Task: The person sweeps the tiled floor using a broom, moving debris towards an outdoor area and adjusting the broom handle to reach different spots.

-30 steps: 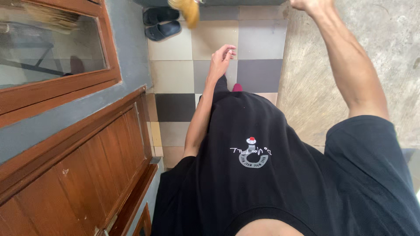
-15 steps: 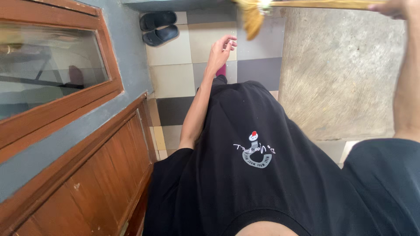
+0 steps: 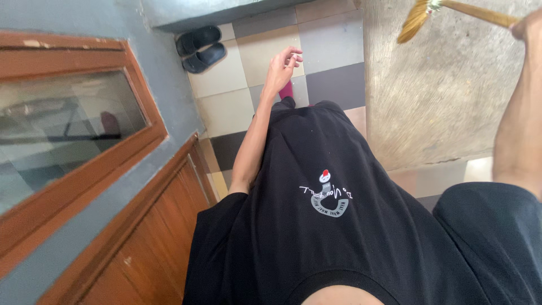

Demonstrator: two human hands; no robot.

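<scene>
Concrete wall [image 3: 451, 90]: rough, grey, now fills space between hands; view has swung right since a second ago.
Checkered floor [image 3: 327, 39]: smooth square tiles, beige, grey, dark, beyond left hand.
Wood-framed window [image 3: 73, 130]: glossy brown, left of left hand.
Broom [image 3: 446, 11]: straw head swept from above left hand over to wall, beside right hand; sweeping stroke under way.
Sandals [image 3: 200, 42]: black, rubbery, left of left hand.
Right hand [image 3: 530, 25]: at frame edge, gripping broom's stick.
Left hand [image 3: 282, 68]: loose, fingers half-curled, empty.

2 hands [image 3: 282, 68], 1 straw broom [image 3: 451, 14], 2 black slippers [image 3: 200, 45], 1 glazed wooden window [image 3: 68, 130].
</scene>
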